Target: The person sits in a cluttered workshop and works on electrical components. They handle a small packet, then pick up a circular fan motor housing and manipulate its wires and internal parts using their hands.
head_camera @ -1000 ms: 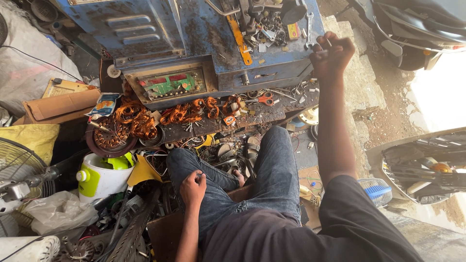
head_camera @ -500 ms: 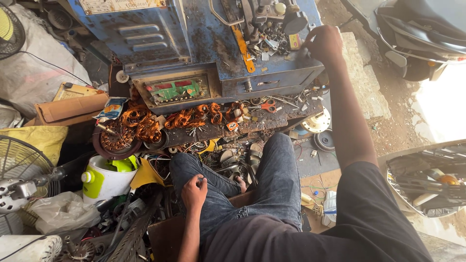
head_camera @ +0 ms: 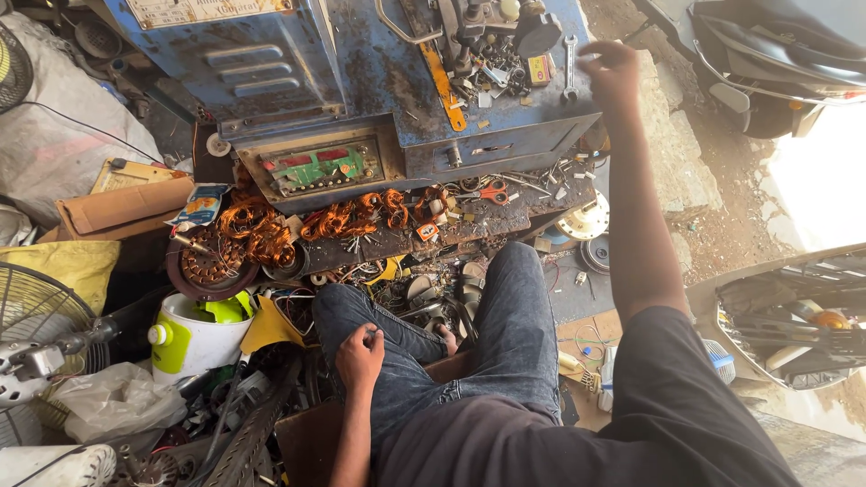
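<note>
I sit facing a worn blue metal machine (head_camera: 361,81) littered with small parts. My right hand (head_camera: 615,74) is stretched out to its top right corner, fingers curled, right beside a steel wrench (head_camera: 569,63); whether it grips anything is hidden. My left hand (head_camera: 359,353) rests on my left thigh in a loose fist, on dark jeans. Below the machine a green circuit board (head_camera: 320,167) lies in an open tray. Copper wire coils (head_camera: 262,230) and orange-handled scissors (head_camera: 492,191) lie on a dirty shelf.
A white and green container (head_camera: 194,334) stands left of my knee, with a fan (head_camera: 36,316), a plastic bag (head_camera: 117,397) and cardboard (head_camera: 117,207) beyond it. A scooter (head_camera: 767,54) is parked at the upper right. Scrap parts crowd the ground around my feet.
My right hand has stayed up at the machine's right corner, settling closer to the wrench. The view has shifted slightly. My left hand has not moved.
</note>
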